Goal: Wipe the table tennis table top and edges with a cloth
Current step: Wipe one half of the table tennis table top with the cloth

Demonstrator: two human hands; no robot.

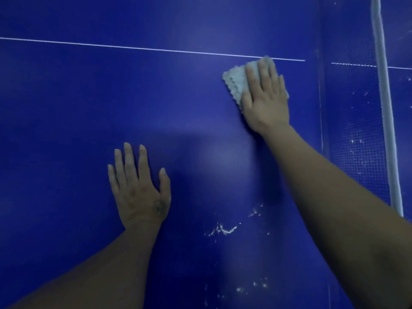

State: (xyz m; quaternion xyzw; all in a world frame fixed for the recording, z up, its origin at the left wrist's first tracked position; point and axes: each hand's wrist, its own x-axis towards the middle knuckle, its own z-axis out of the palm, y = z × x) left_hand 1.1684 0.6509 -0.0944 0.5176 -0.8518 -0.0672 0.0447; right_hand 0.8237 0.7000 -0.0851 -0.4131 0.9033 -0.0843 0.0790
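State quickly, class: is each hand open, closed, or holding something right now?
Left hand: open, fingers straight, flat on the table top, holding nothing.
Right hand: open, straight fingers pressing the cloth onto the table top.

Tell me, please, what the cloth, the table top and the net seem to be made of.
Cloth: pale grey, nubby pile with a scalloped edge, probably microfibre or terry.
Table top: seemingly hard board with smooth blue semi-matt coating; a soft glare patch shows.
Net: fine dark mesh, likely synthetic cord, with a white band along its top, perhaps fabric tape.
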